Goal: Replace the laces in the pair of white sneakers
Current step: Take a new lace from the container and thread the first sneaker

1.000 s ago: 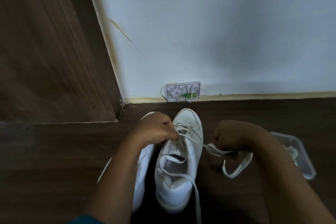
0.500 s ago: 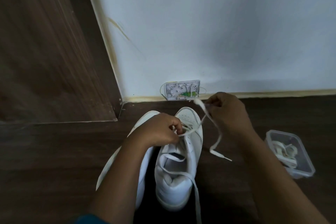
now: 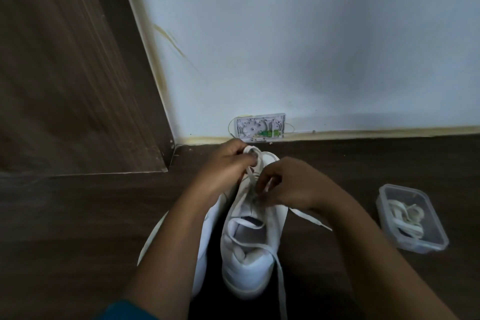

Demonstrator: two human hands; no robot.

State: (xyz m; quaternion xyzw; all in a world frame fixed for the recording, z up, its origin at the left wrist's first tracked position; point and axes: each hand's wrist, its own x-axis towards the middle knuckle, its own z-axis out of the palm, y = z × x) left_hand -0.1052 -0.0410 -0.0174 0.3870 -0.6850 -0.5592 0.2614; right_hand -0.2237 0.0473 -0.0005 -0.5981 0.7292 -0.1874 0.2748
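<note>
Tub (image 3: 428,239) right of sneakers (image 3: 249,254) — coiled laces (image 3: 405,215) inside.

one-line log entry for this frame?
step: lacing sneaker | left hand: pinching lace near toe | right hand: at eyelets | box: laces inside, floor right

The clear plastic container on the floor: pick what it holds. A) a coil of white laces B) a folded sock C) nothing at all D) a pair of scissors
A: the clear plastic container, on the dark floor to the right of the sneaker being laced, has a loose bundle of white laces lying inside it.
</note>
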